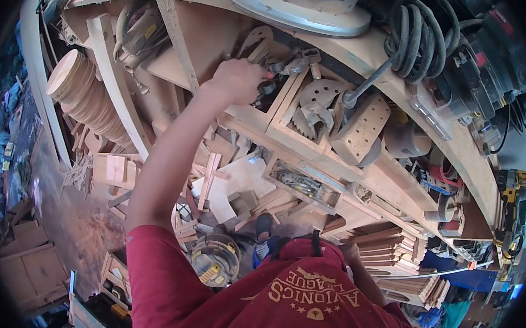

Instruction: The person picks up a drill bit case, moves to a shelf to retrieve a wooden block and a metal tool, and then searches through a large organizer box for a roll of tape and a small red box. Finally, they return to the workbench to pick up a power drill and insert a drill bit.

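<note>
The left hand (238,80) is clenched around a dark metal tool (267,90) inside a plywood shelf compartment (213,42); whether the right hand (350,251) grips anything, I cannot tell.

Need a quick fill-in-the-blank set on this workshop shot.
1. The hand among the metal tools is the person's ___ one.
2. The shirt is ___.
3. The saw blades lie to that hand's ___.
Missing: left; red; right.

You face a plywood shelving unit (206,35), compartments crowded. Round wooden discs (82,90) stack at its left edge. Offcuts (116,172) litter the dusty floor (82,224).
</note>
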